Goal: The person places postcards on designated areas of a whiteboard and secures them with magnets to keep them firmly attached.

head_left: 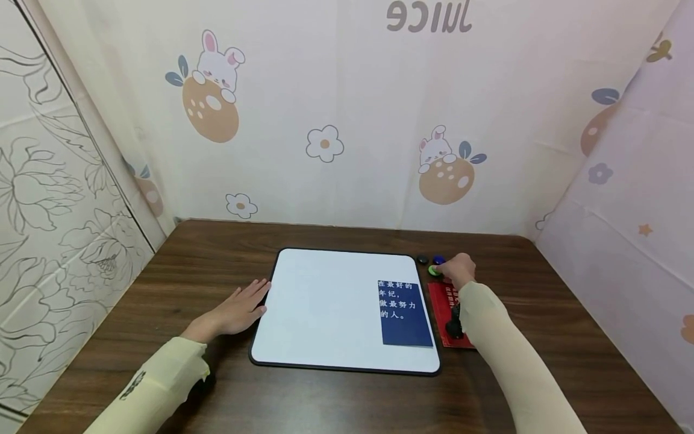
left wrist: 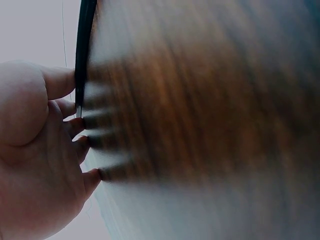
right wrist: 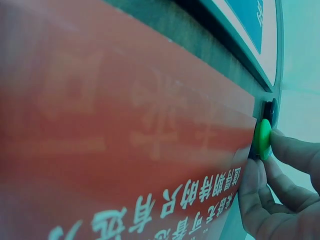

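Observation:
A whiteboard with a black frame lies on the table. My left hand rests at its left edge with fingers stretched out; in the left wrist view, the fingertips meet the dark frame. On the board's right side lies a blue card with white Chinese writing. Beyond the board's upper right corner, my right hand pinches a round green magnet between thumb and fingers, clearer in the right wrist view, where the green magnet stands by the thumb.
A black round magnet and a blue one lie close by the right hand. Red cards with writing lie right of the board, partly under the right forearm. A patterned curtain hangs behind the brown wooden table.

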A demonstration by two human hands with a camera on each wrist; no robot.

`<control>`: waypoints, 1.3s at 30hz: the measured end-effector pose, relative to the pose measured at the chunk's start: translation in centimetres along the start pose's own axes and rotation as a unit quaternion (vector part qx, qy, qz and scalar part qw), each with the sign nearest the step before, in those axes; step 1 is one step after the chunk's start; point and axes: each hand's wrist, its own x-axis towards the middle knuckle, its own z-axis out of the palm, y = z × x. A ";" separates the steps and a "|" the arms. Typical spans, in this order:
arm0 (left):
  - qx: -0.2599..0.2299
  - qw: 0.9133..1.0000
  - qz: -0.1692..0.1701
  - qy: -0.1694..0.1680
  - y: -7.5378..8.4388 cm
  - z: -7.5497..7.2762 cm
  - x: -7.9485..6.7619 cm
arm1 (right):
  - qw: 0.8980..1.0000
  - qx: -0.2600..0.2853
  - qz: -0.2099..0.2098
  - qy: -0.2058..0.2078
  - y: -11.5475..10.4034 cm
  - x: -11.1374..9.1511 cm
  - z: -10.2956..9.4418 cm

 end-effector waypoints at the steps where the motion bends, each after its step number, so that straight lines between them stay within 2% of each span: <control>1: 0.000 1.000 -0.001 0.000 0.0 0.0 0.0 | 1.000 0.002 0.001 0.000 0.0 0.0 0.0; 9: -0.005 1.000 -0.004 -0.002 0.3 -0.1 -0.1 | 1.000 0.031 0.000 -0.006 0.1 0.1 -0.1; 15: -0.005 1.000 -0.004 -0.002 0.3 -0.1 -0.1 | 0.998 0.056 -0.018 -0.029 0.4 0.3 -0.3; 25: -0.005 1.000 -0.004 -0.006 0.3 -0.2 -0.1 | 0.992 0.104 -0.013 -0.063 0.5 0.8 0.0; 30: -0.002 1.000 -0.004 -0.004 0.3 -0.2 -0.1 | 0.987 0.141 0.000 -0.075 0.4 0.8 0.0; 39: 0.002 1.000 -0.006 -0.002 0.4 -0.2 -0.1 | 0.982 0.165 0.021 -0.086 -0.1 0.2 -0.4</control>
